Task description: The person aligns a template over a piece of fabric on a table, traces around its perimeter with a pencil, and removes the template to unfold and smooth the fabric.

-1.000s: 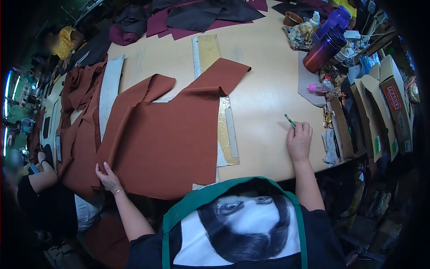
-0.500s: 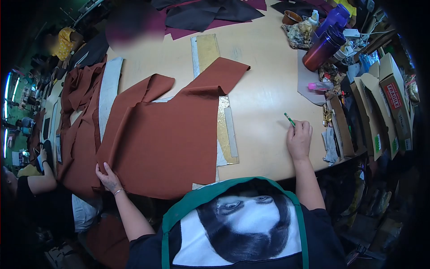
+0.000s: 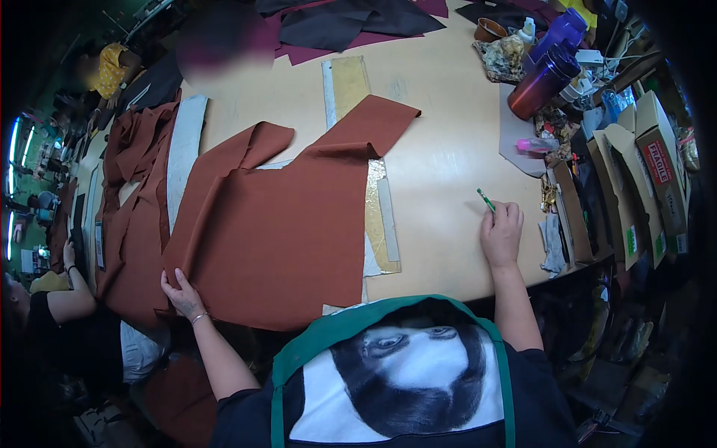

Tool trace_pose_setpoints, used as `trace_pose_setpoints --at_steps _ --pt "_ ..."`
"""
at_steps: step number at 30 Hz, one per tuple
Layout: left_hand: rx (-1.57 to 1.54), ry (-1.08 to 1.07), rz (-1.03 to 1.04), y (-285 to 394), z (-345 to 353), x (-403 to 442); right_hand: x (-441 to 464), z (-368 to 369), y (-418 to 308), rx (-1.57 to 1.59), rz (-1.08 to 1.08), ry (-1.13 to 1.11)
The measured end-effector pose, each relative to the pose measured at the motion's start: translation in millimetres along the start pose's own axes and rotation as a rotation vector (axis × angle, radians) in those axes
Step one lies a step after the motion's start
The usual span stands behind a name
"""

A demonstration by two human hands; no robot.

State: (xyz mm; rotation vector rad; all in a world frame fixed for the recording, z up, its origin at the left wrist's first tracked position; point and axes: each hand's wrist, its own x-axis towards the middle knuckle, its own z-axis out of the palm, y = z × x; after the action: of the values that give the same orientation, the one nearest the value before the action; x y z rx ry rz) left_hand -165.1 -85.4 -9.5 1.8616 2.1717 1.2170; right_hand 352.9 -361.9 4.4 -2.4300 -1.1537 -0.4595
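A rust-brown fabric piece (image 3: 299, 231) lies over the table in front of me, its top ends folded over. At its lower left corner rests my left hand (image 3: 183, 296), fingers apart, touching the cloth's edge. My right hand (image 3: 501, 233) lies on the bare tabletop to the right, its fingers curled round a green pencil (image 3: 485, 199) that points up and left. Beneath the fabric, a yellowish pattern board (image 3: 347, 82) with pale strips sticks out above and at the right. A white strip (image 3: 185, 142) stands between this fabric and more rust-brown cloth (image 3: 134, 224) at the left.
Dark and maroon fabrics (image 3: 336, 26) lie at the table's far side. A dark tumbler (image 3: 543, 81), a pink bottle (image 3: 536, 145) and cardboard boxes (image 3: 657, 164) line the right. A co-worker (image 3: 71, 302) is at the left; another person (image 3: 110, 71) is farther back.
The co-worker at the left has shifted, with the head now in view and the arm reaching further up. My hands and the fabric stay in place.
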Motion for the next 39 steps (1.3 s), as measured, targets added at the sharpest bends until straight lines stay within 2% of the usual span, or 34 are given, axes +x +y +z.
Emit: trace_pose_setpoints --at_steps 4,8,10,12,15,16,18,19,22,25,29,32,36,39 --pt "-0.153 -0.013 -0.045 -9 5 3 1 -1 -1 0.012 -0.001 0.003" --pt "-0.044 0.006 0.043 -18 8 9 0 -2 -2 0.008 -0.029 0.003" --pt "-0.079 -0.011 -0.029 2 1 5 0 0 0 0.022 -0.026 -0.001" --pt "-0.057 0.027 0.005 -7 3 6 0 1 1 0.028 -0.016 -0.005" --pt "-0.162 -0.034 -0.149 -31 6 18 0 0 1 0.039 -0.002 -0.01" --pt "-0.315 -0.089 -0.297 -32 3 24 0 0 -1 0.042 0.002 -0.009" --pt "-0.408 -0.315 -0.459 -37 -9 33 1 -2 1 0.042 0.004 -0.005" --pt "-0.311 -0.28 -0.439 -18 -16 26 2 -1 2 0.046 -0.002 -0.003" --pt "-0.314 -0.262 -0.317 -9 -16 19 2 1 2 0.049 -0.013 -0.011" --pt "-0.139 -0.317 -0.337 -15 -10 24 2 0 0 0.047 -0.025 -0.013" --pt "-0.102 -0.285 -0.364 -41 4 24 2 4 3 0.015 -0.054 0.011" --pt "-0.144 -0.216 -0.254 -44 7 18 0 4 3 0.003 -0.056 0.012" --pt "-0.087 -0.344 -0.334 -35 1 25 0 5 4 -0.017 -0.058 0.015" --pt "-0.72 -0.348 -0.191 25 -17 13 -1 3 2 -0.015 -0.044 0.01"
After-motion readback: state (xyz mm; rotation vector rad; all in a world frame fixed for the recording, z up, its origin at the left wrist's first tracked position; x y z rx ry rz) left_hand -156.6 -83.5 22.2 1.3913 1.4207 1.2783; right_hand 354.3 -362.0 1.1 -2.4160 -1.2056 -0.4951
